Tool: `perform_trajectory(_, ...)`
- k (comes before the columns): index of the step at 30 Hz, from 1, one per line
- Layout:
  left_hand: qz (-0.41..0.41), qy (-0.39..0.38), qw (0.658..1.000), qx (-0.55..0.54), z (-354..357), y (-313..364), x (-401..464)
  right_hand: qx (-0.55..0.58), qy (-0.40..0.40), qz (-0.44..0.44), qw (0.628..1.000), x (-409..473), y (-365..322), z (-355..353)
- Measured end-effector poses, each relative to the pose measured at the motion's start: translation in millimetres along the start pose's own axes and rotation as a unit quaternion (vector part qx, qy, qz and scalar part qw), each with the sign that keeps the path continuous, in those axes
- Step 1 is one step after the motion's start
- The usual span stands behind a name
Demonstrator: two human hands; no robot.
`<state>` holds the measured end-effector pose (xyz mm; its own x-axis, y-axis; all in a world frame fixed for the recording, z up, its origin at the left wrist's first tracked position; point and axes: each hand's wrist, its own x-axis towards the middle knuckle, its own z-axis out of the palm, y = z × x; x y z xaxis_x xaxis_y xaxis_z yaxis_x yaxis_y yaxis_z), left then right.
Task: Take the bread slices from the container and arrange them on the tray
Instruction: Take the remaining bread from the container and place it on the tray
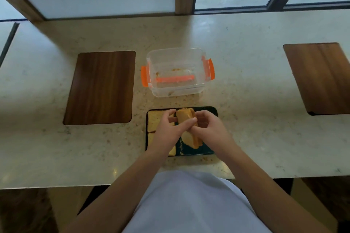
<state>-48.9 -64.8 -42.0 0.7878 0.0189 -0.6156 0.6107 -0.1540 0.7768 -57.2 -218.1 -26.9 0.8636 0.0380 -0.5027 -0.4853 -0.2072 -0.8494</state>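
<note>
A dark tray [209, 110] lies on the counter right in front of me. Two bread slices lie flat along its left side: one [154, 119] at the far left corner, another [171, 151] nearer, mostly under my left wrist. Over the tray's middle, both hands hold a small stack of bread slices [186, 117] standing on edge. My left hand [168, 130] grips it from the left, my right hand [210, 128] from the right. The clear plastic container [176, 73] with orange clips stands just beyond the tray, holding only crumbs.
A dark wooden board [100, 87] lies to the left of the container, and another wooden board [320, 77] lies at the far right. Crumbs are scattered between container and tray. Windows run along the counter's far edge.
</note>
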Motion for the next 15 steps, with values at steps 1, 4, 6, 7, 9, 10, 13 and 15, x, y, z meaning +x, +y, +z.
perform_trajectory(1, -0.007, 0.0, 1.0, 0.003, 2.0, -0.3, 1.4, 0.015, -0.013, 0.0, 1.0, -1.4, 2.5, -1.7)
perform_trajectory(4, -0.02, 0.001, 1.0, 0.013, 6.7, -0.7, 1.2, 0.075, -0.055, 0.01, 0.996, -5.9, 8.7, -9.5)
perform_trajectory(6, -0.02, -0.009, 1.0, 0.019, 8.2, 1.4, 1.7, 0.106, -0.072, 0.011, 0.992, -6.5, 11.9, -16.3)
perform_trajectory(7, -0.026, -0.016, 0.999, 0.021, 8.6, 2.6, 3.2, 0.117, -0.077, 0.014, 0.99, -6.5, 12.6, -19.1)
perform_trajectory(9, -0.044, -0.032, 0.998, 0.007, 9.5, 6.7, 7.2, 0.148, -0.082, 0.023, 0.985, -5.5, 13.1, -25.5)
perform_trajectory(10, -0.051, -0.041, 0.998, -0.007, 10.2, 8.9, 8.1, 0.165, -0.085, 0.028, 0.982, -4.8, 14.0, -28.4)
perform_trajectory(13, -0.055, -0.07, 0.995, -0.046, 13.3, 12.9, 7.3, 0.202, -0.087, 0.036, 0.975, -3.2, 16.9, -35.6)
perform_trajectory(15, -0.059, -0.089, 0.993, -0.059, 15.3, 13.5, 5.8, 0.211, -0.085, 0.041, 0.973, -2.7, 18.6, -38.4)
